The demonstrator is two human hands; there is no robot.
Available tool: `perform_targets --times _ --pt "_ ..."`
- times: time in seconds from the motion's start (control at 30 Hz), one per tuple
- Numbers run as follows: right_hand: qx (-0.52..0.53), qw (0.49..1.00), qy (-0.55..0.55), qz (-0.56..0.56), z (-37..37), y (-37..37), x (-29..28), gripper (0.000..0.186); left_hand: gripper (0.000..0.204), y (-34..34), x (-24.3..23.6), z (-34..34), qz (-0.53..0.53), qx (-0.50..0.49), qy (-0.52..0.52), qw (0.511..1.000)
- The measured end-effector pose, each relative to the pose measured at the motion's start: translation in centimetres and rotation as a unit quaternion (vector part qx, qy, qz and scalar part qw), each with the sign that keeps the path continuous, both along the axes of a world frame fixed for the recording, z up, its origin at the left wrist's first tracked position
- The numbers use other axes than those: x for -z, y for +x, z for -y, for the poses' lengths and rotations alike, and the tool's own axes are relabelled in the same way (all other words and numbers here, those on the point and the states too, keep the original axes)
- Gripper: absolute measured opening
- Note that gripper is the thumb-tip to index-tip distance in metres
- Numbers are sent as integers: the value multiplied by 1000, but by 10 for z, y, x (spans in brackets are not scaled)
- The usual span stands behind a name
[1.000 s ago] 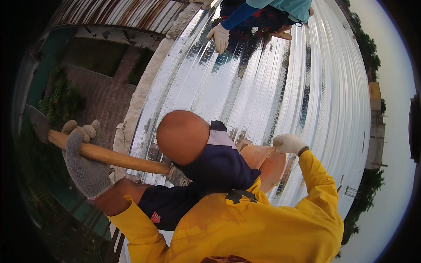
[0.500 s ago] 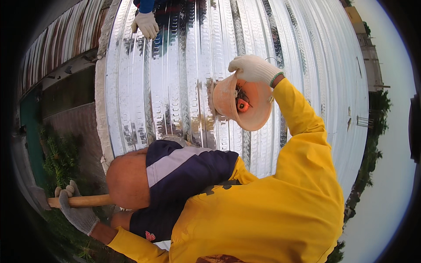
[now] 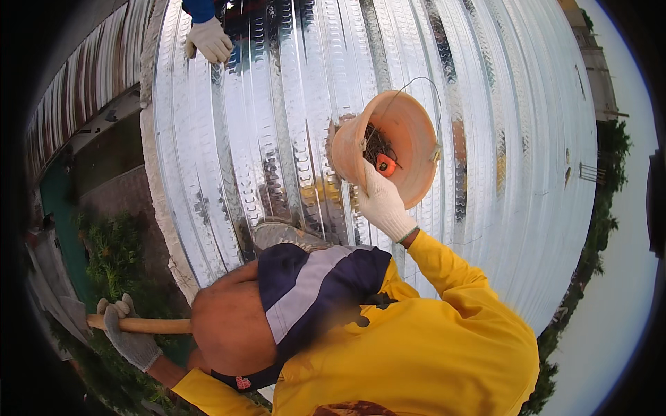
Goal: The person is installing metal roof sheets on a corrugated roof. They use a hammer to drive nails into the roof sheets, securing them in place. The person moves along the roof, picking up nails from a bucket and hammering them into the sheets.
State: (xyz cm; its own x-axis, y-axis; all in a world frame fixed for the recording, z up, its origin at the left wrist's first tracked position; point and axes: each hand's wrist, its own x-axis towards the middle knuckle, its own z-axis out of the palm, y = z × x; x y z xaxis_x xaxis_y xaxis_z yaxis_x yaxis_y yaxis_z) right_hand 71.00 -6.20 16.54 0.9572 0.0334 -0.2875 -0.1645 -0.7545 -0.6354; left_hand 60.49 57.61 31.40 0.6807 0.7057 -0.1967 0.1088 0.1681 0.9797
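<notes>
Head view, only one I've got: orange bucket (image 3: 415, 139) sits on the ribbed metal roofing (image 3: 257, 139), ahead of my knee (image 3: 232, 319). Looks stiff plastic, probably light, with dark scraps (image 3: 377, 141) and an orange-red piece (image 3: 386, 164) inside; best holds, rim or wire handle (image 3: 436, 97). My right hand (image 3: 383, 206) touches the near rim; can't tell how tightly it's closed. My left hand (image 3: 132, 340) is wrapped around a wooden shaft (image 3: 149, 325). Slick-looking ribs underneath; co-worker's glove (image 3: 209, 41) beyond, well apart.
</notes>
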Motion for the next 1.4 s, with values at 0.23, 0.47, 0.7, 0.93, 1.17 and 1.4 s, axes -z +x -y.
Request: perform_targets --times 0.23,0.47,0.7,0.93,1.17,1.4 --pt "-207 976 -26 -57 -71 -21 -42 72 51 -2 -12 15 -16 25 63 998" --pt "-294 952 -25 -80 -87 -11 -30 71 50 -19 -13 20 -26 7 102 994" --pt "-293 948 22 -123 -54 32 -44 51 48 -38 -17 11 -21 -5 84 996" --pt "-190 972 -140 -15 -26 99 13 37 47 -47 -16 2 -22 -34 54 998" --pt "-191 948 -250 -55 -60 112 51 52 48 -43 -16 1 -33 -37 55 997" --pt "-326 939 -69 -82 -88 28 33 62 48 -36 -14 2 -43 -14 60 997"
